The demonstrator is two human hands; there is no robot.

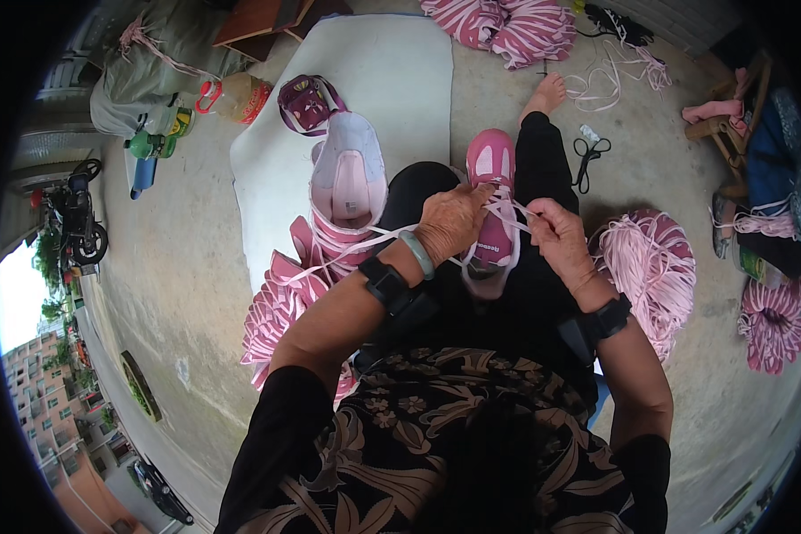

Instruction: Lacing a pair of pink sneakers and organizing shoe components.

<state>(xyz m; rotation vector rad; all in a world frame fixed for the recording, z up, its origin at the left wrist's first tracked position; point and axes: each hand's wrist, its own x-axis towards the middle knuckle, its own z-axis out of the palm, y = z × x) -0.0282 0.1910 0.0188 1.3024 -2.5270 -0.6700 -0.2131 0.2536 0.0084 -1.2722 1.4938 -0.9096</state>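
A pink sneaker upper (491,153) lies over my lap, its toe pointing away from me and its tongue showing. My left hand (449,221) is closed at its lacing, the fingertips pressed on a pale pink shoelace by the eyelets. To the right of the upper, my right hand (556,233) pinches another stretch of shoelace (518,215) between thumb and fingers. The lace crosses over the tongue, and a long strand (365,238) trails left beneath my left wrist. Left of my knee stands a paler pink shoe upper (351,178), its opening facing up.
Bundled pink uppers lie at left (280,311), with a thick bundle with laces (654,267) by my right arm. Black scissors (589,163) rest on the concrete beyond my right knee. A white sheet (383,62), a purple pouch (309,104) and plastic bottles (165,125) are farther off.
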